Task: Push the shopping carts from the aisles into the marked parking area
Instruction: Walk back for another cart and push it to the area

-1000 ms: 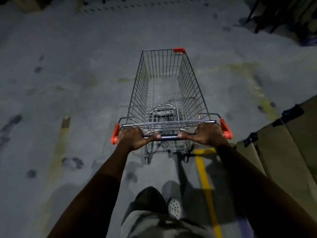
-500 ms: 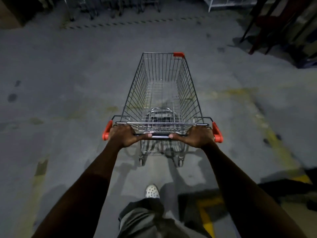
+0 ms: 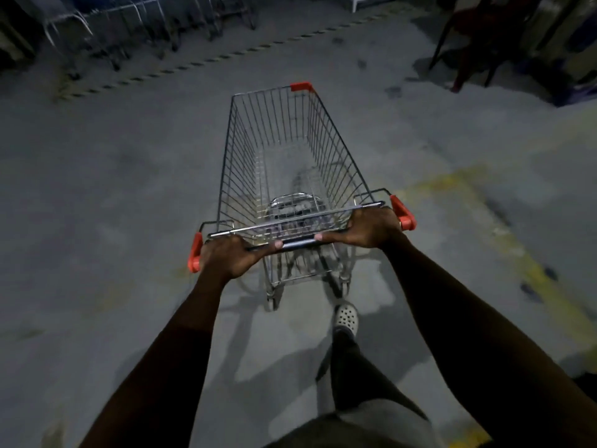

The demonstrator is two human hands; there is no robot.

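Observation:
An empty wire shopping cart (image 3: 284,156) with red corner caps rolls on grey concrete ahead of me, its nose angled slightly left. My left hand (image 3: 232,255) grips the left end of its dark handle bar (image 3: 298,243), and my right hand (image 3: 371,227) grips the right end. A row of parked carts (image 3: 139,30) stands at the far upper left behind a yellow-black striped floor line (image 3: 206,61).
Worn yellow floor paint (image 3: 504,234) runs along the right. Dark chair legs and stacked goods (image 3: 504,43) fill the upper right corner. My white perforated shoe (image 3: 346,318) steps just behind the cart's rear wheels. Bare concrete lies between the cart and the striped line.
The cart has rolled forward and swung left. The parked carts and striped line have come into view and nearer. The cardboard and yellow line at the right have dropped behind.

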